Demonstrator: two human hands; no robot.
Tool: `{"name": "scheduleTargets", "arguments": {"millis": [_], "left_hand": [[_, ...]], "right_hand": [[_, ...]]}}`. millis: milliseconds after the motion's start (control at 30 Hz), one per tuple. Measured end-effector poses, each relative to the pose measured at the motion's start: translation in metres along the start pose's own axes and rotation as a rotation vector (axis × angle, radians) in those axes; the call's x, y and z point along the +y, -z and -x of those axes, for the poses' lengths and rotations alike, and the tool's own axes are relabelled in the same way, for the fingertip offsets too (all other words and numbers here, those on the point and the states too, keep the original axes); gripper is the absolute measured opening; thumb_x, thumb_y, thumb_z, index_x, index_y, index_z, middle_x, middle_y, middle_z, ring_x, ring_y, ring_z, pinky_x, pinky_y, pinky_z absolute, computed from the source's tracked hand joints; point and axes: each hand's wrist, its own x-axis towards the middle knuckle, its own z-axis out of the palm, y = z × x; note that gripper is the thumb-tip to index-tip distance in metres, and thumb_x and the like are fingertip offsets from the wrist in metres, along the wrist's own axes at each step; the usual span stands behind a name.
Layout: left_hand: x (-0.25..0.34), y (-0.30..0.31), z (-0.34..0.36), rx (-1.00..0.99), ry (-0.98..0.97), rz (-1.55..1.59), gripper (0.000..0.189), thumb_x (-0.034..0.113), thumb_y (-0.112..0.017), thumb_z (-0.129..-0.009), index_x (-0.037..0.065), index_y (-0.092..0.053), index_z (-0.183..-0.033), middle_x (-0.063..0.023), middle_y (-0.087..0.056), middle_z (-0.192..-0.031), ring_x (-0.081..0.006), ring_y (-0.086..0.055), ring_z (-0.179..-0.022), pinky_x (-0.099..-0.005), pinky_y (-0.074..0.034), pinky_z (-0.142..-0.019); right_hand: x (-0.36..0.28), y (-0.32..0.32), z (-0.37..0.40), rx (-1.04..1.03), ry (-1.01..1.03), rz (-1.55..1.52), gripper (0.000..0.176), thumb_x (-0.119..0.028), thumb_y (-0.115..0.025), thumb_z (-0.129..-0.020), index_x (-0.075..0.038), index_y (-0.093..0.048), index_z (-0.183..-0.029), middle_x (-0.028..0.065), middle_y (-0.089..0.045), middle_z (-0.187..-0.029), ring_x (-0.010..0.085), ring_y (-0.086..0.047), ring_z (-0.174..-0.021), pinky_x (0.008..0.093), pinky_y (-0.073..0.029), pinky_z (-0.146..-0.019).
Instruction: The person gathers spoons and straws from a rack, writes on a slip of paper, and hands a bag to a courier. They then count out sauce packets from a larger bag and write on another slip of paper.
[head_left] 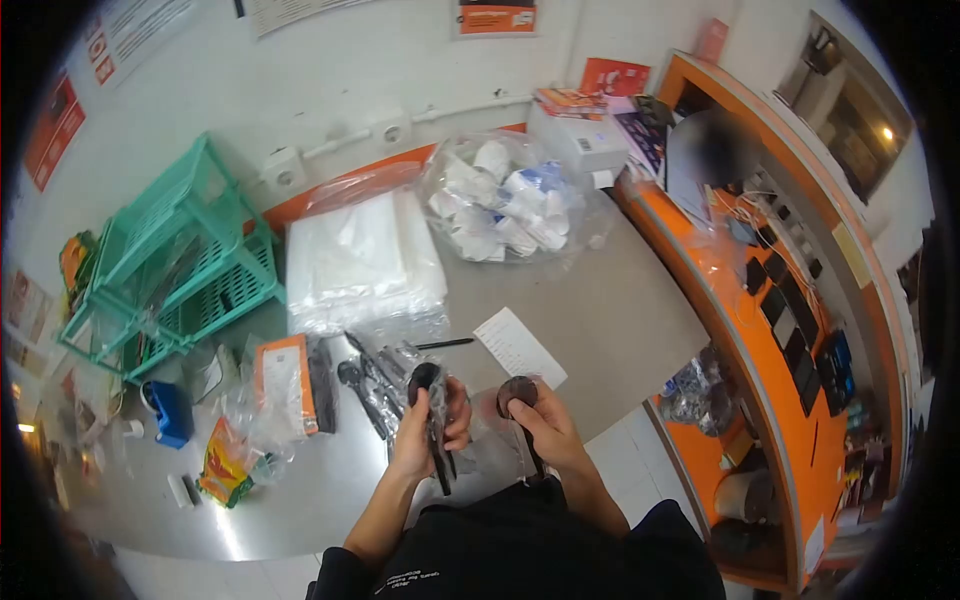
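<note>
My left hand (415, 435) is closed around a black plastic spoon (424, 377) and other dark handles, partly in clear film. My right hand (552, 428) grips another black spoon (516, 393) by its round bowl, thumb on top, with the handle pointing down toward my body. A clear plastic bag (495, 450) lies between the hands at the table's front. To the left of my left hand, more black utensils in clear wrap (372, 388) rest on the metal table (610, 290). Beyond the hands are a slip of paper with writing (520, 346) and a black pen (446, 344).
Behind lie a stack of clear plastic bags (360, 255) and a big bag of white cups (500, 205). Green stacking baskets (190, 250), an orange-and-white packet (285, 385) and a blue tape dispenser (170, 412) stand left. An orange shelf counter (720, 300) borders the right.
</note>
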Motion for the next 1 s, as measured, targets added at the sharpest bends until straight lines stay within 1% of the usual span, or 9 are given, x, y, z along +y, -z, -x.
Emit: {"name": "scheduleTargets", "arguments": {"millis": [100,200,300,367,467,600,800,900,1000], "left_hand": [[-0.006,0.000,0.004,0.038,0.016,0.025,0.045,0.042,-0.038,-0.088,0.005,-0.041,-0.112,-0.0028,-0.045,-0.090,-0.0094,-0.039,-0.066,-0.0203,-0.032,-0.047],[-0.022,-0.012,0.007,0.276,-0.053,-0.418,0.035,0.026,-0.036,-0.091,0.003,-0.038,-0.117,-0.0073,-0.044,-0.103,-0.0129,-0.042,-0.092,-0.0252,-0.036,-0.083],[-0.023,-0.010,0.002,0.154,-0.452,-0.755,0.029,0.016,-0.034,-0.090,0.002,-0.040,-0.114,-0.0089,-0.041,-0.105,-0.0163,-0.040,-0.096,-0.0279,-0.028,-0.091],[-0.025,-0.002,-0.002,0.182,-0.626,-1.039,0.026,0.009,-0.034,-0.088,0.001,-0.041,-0.112,-0.0095,-0.038,-0.104,-0.0183,-0.040,-0.097,-0.0278,-0.029,-0.089],[-0.024,-0.003,0.002,0.191,-0.673,-1.197,0.024,0.007,-0.033,-0.088,0.000,-0.043,-0.109,-0.0089,-0.039,-0.100,-0.0166,-0.045,-0.087,-0.0249,-0.035,-0.080],[-0.025,-0.002,0.011,0.268,-0.552,-0.988,0.023,0.008,-0.033,-0.089,0.000,-0.046,-0.106,-0.0067,-0.045,-0.093,-0.0100,-0.048,-0.071,-0.0196,-0.040,-0.062],[-0.039,-0.001,0.005,0.556,-0.429,-0.526,0.025,0.021,-0.029,-0.093,0.004,-0.043,-0.104,-0.0046,-0.055,-0.087,-0.0063,-0.050,-0.068,-0.0185,-0.042,-0.058],[-0.043,0.018,0.003,0.562,-0.283,-0.570,0.024,0.020,-0.033,-0.092,0.004,-0.041,-0.107,-0.0061,-0.055,-0.085,-0.0094,-0.051,-0.069,-0.0216,-0.043,-0.060],[-0.049,0.023,-0.003,0.595,-0.504,-0.964,0.023,0.014,-0.040,-0.089,0.003,-0.040,-0.109,-0.0081,-0.055,-0.086,-0.0137,-0.051,-0.068,-0.0266,-0.044,-0.064]], "right_hand": [[0.016,-0.007,-0.007,-0.091,0.204,0.175,0.029,-0.005,-0.052,-0.079,-0.006,-0.037,-0.105,0.0171,-0.038,-0.117,0.0184,-0.039,-0.105,0.0309,-0.030,-0.089],[0.039,-0.026,-0.009,-0.068,0.299,0.010,0.041,-0.001,-0.058,-0.074,-0.007,-0.037,-0.108,0.0183,-0.022,-0.132,0.0207,-0.027,-0.119,0.0345,-0.021,-0.098],[0.055,-0.031,-0.004,0.047,0.210,-0.130,0.033,0.002,-0.057,-0.074,-0.005,-0.039,-0.101,0.0199,-0.021,-0.134,0.0225,-0.028,-0.121,0.0356,-0.021,-0.099],[0.053,-0.024,0.003,0.046,0.091,-0.059,0.031,0.002,-0.055,-0.074,-0.004,-0.039,-0.100,0.0208,-0.028,-0.131,0.0230,-0.031,-0.119,0.0360,-0.023,-0.099],[0.062,-0.018,0.002,0.134,0.315,-0.027,0.025,0.003,-0.051,-0.078,-0.001,-0.038,-0.099,0.0193,-0.047,-0.113,0.0227,-0.047,-0.103,0.0350,-0.035,-0.091],[0.054,-0.005,0.002,0.340,0.243,-0.213,0.017,0.000,-0.045,-0.084,-0.001,-0.039,-0.100,0.0130,-0.055,-0.078,0.0177,-0.053,-0.060,0.0301,-0.045,-0.053],[0.067,0.005,0.007,0.349,0.071,-0.091,0.015,0.000,-0.046,-0.083,0.001,-0.046,-0.098,0.0118,-0.055,-0.083,0.0147,-0.052,-0.063,0.0264,-0.043,-0.056],[0.068,0.000,0.004,0.236,0.006,-0.004,0.011,0.000,-0.049,-0.082,0.002,-0.051,-0.093,0.0124,-0.053,-0.095,0.0140,-0.052,-0.076,0.0251,-0.043,-0.067],[0.071,-0.012,0.002,0.078,0.018,0.083,0.011,0.001,-0.052,-0.080,0.003,-0.054,-0.090,0.0137,-0.048,-0.108,0.0145,-0.051,-0.091,0.0262,-0.039,-0.080]]}}
